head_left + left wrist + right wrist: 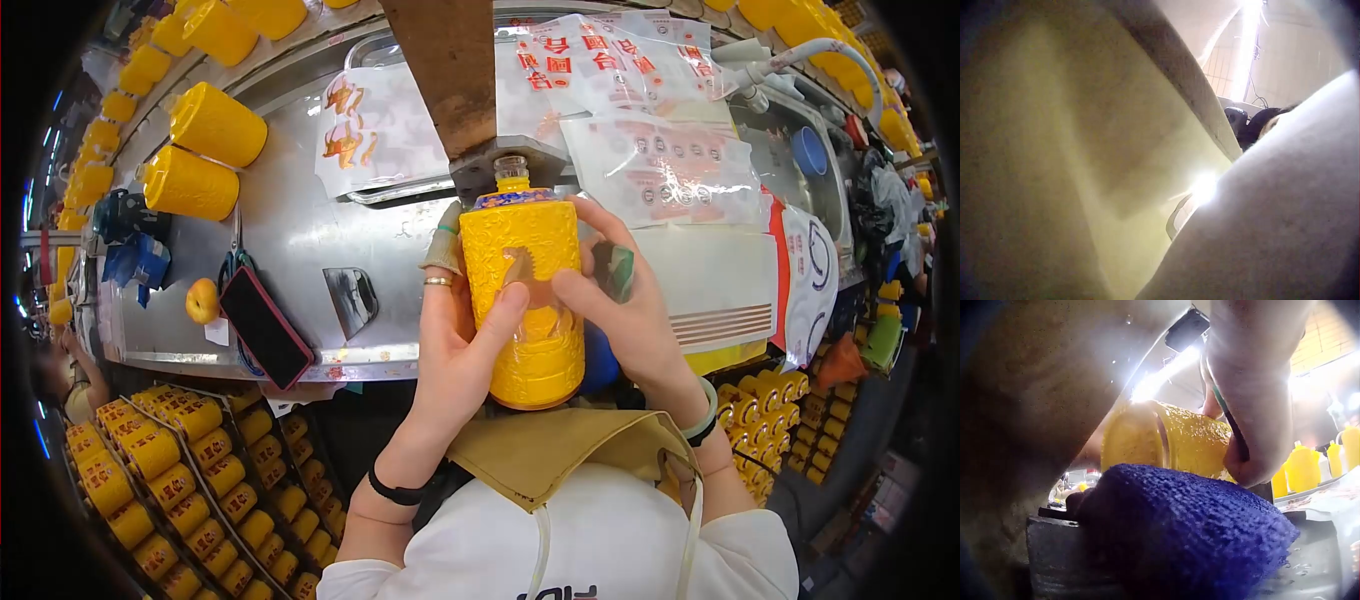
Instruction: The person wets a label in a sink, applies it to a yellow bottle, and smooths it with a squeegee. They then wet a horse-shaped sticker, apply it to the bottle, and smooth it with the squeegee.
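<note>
A yellow embossed bottle (535, 365) with a clear glass neck lies tilted between both hands, its neck toward the metal post. My left hand (455, 345) grips its left side, the thumb on a brown horse-shaped decal (518, 266). Light coverings sit on some of its fingers, and it wears a ring. My right hand (640, 320) holds the right side, thumb tip at the decal's edge. A thin green and dark piece (622, 272) is tucked in its fingers. Under the bottle in the right wrist view is a blue towel (1191, 525). The left wrist view shows only clothing close up.
Decal sheets (670, 165) cover the back and right of the metal bench. A brown post (445, 70) stands ahead. To the left are yellow bottles (195, 183), a phone (265, 325), scissors (236, 255) and a fruit (202, 300). Racks of yellow bottles (185, 470) stand below.
</note>
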The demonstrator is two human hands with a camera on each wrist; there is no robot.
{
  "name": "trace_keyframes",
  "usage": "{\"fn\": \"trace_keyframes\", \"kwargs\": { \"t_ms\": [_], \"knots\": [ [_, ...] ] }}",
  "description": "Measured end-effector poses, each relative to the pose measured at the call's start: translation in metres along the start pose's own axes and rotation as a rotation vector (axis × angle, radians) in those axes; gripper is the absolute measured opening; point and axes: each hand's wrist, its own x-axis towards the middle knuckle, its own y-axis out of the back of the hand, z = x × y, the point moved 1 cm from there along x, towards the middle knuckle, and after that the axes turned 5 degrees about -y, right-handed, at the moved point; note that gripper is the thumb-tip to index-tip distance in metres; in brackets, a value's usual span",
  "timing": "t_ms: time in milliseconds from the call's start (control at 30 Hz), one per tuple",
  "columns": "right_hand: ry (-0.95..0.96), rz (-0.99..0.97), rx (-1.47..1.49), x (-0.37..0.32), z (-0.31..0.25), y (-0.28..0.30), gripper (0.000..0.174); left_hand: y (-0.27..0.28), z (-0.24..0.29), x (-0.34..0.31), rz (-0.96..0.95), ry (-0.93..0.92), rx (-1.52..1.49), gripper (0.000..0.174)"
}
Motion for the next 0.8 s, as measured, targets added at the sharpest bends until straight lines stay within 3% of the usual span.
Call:
{"fn": "trace_keyframes", "kwargs": {
  "t_ms": [267,800],
  "knots": [
    [0.02,0.023,-0.072,-0.0005,0.0001,0.0013,0.068,0.0007,-0.0033,0.0015,0.009,-0.019,-0.007,0.077],
    [0.021,0.019,-0.057,0.0001,-0.0022,-0.0014,0.066,0.0012,-0.0016,0.0005,0.029,0.012,-0.02,0.075]
  ]
}}
